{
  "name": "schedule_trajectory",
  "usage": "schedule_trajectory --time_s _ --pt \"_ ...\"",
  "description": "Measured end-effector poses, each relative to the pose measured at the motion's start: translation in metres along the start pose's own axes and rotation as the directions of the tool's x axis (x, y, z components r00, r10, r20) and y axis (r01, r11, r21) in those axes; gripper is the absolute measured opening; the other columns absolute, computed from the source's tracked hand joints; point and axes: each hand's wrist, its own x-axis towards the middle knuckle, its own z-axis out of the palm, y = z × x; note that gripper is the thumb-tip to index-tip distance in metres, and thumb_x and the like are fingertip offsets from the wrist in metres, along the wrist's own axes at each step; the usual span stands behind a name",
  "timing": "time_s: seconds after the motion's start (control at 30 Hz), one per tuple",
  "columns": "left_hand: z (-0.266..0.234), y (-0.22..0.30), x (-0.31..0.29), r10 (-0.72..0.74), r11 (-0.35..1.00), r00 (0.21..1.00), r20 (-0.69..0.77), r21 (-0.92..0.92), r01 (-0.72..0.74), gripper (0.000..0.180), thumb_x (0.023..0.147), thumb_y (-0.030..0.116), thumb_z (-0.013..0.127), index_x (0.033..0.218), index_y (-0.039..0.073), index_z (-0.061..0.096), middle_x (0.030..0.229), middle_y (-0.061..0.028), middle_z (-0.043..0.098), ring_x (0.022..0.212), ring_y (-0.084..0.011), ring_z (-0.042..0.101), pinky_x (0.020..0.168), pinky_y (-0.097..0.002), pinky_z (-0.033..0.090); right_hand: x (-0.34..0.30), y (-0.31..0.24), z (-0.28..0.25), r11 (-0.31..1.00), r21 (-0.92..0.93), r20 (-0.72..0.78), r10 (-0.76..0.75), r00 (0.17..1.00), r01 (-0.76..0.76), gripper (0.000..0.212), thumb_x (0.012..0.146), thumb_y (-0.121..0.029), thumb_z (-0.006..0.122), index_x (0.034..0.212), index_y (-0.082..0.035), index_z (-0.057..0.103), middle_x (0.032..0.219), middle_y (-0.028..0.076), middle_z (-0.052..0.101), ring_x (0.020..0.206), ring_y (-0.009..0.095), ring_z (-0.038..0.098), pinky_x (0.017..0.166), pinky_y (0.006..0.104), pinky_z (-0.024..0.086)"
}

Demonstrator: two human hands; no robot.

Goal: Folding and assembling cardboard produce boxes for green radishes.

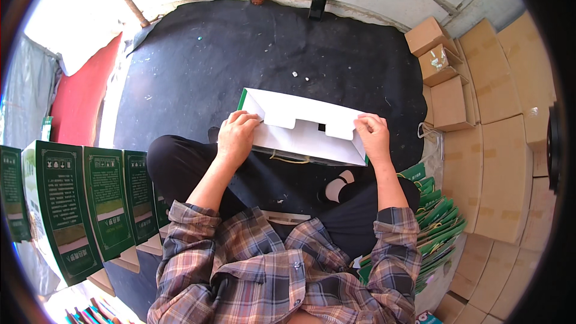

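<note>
Head view: we log a white-lined green box over the black sheet, just ahead of the crossed legs. Left hand: fingers together, pinching its left end. Right hand: fingers bunched, pinching its right end beside a white flap.

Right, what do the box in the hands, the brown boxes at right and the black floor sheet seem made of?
Held box: probably smooth card, white inside, judging by its cut flaps.
Brown boxes: likely matte cardboard, given their taped tan faces.
Floor sheet: perhaps dullish plastic or rubber; wavy edge suggests flexibility.
</note>
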Motion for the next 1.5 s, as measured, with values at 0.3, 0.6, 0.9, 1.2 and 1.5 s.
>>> schedule_trajectory --time_s 0.3,0.6,0.9,1.2,1.5 --pt "-0.008 0.008 0.025 -0.299 0.952 0.952 0.057 -0.049 0.302 0.063 0.070 0.017 0.075 0.129 0.014 0.050 0.136 -0.0120 0.040 0.118 -0.0307 0.046 0.095 -0.0394 0.044 -0.011 0.002 0.017 0.909 -0.410 0.065 -0.050 0.997 0.072 0.070 0.068 -0.035 0.077 0.128 -0.013 0.050 0.130 0.011 0.047 0.124 0.032 0.036 0.100 0.0445 0.036" --pt "0.008 0.012 0.038 -0.410 0.900 0.861 0.302 -0.018 0.435 0.070 0.062 0.023 0.082 0.125 0.019 0.052 0.130 -0.0082 0.037 0.117 -0.0303 0.041 0.090 -0.0399 0.048 -0.015 -0.012 0.024 0.874 -0.482 0.049 -0.045 0.998 0.063 0.061 0.065 -0.035 0.079 0.114 -0.009 0.054 0.111 0.009 0.053 0.112 0.028 0.044 0.088 0.0399 0.043" --pt "0.011 0.016 0.030 -0.458 0.887 0.859 0.228 0.055 0.458 0.062 0.061 0.021 0.081 0.118 0.017 0.056 0.126 -0.0060 0.039 0.117 -0.0282 0.042 0.090 -0.0396 0.047 -0.020 -0.013 0.029 0.859 -0.510 0.011 -0.034 0.999 0.035 0.051 0.066 -0.033 0.079 0.104 -0.008 0.057 0.106 0.008 0.055 0.106 0.027 0.048 0.084 0.0390 0.045" --pt "0.029 -0.072 -0.001 -0.740 0.031 0.305 0.600 -0.423 0.906 0.066 0.085 0.065 0.047 0.116 0.008 0.057 0.107 -0.0073 0.058 0.090 -0.0188 0.057 0.073 -0.0373 0.047 -0.036 0.101 0.030 0.535 0.401 0.221 0.731 0.645 -0.744 0.047 0.090 -0.050 0.051 0.091 -0.005 0.065 0.083 0.006 0.063 0.074 0.016 0.059 0.063 0.0341 0.047" --pt "-0.001 -0.061 0.000 -0.454 -0.187 0.389 0.801 -0.513 0.838 0.062 0.083 0.008 0.058 0.139 -0.001 0.033 0.128 -0.0165 0.051 0.108 -0.0269 0.055 0.080 -0.0307 0.049 -0.037 0.091 0.015 0.412 0.574 0.441 0.572 0.692 -0.707 0.047 0.089 -0.045 0.058 0.099 0.001 0.062 0.091 0.010 0.064 0.080 0.019 0.061 0.072 0.0342 0.048"
